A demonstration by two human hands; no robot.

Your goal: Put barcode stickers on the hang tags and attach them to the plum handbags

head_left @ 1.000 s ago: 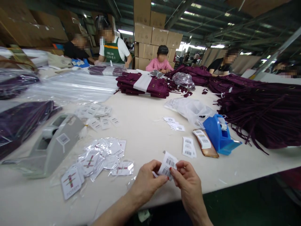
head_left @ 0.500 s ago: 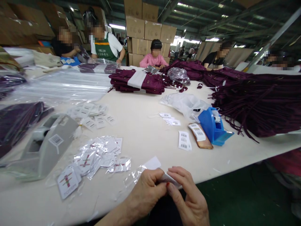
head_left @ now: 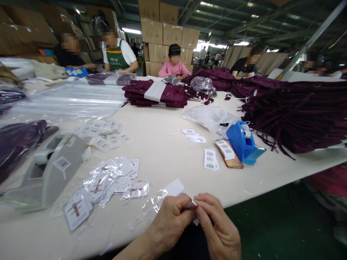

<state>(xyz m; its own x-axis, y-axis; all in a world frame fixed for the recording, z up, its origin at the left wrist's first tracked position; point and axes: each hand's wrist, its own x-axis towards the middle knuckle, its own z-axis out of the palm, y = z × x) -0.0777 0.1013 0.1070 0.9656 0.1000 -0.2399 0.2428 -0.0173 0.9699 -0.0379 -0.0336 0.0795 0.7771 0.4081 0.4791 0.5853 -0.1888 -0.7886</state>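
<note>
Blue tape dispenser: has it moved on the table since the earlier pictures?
No. Judged against the phone beside it, the blue tape dispenser keeps the same place, shifted neither way.

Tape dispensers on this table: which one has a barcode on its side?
The grey one, at the left; the blue one, at the right, shows none.

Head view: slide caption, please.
Left hand and right hand pinch a white slip; bagged tags lie on the pale table.

Tiny white label point(head_left: 196, 221), mostly hidden tbh, pinched between the left fingers point(head_left: 186, 217) and right fingers point(head_left: 202, 216), with a bit poking out just below the fingertips.
</note>
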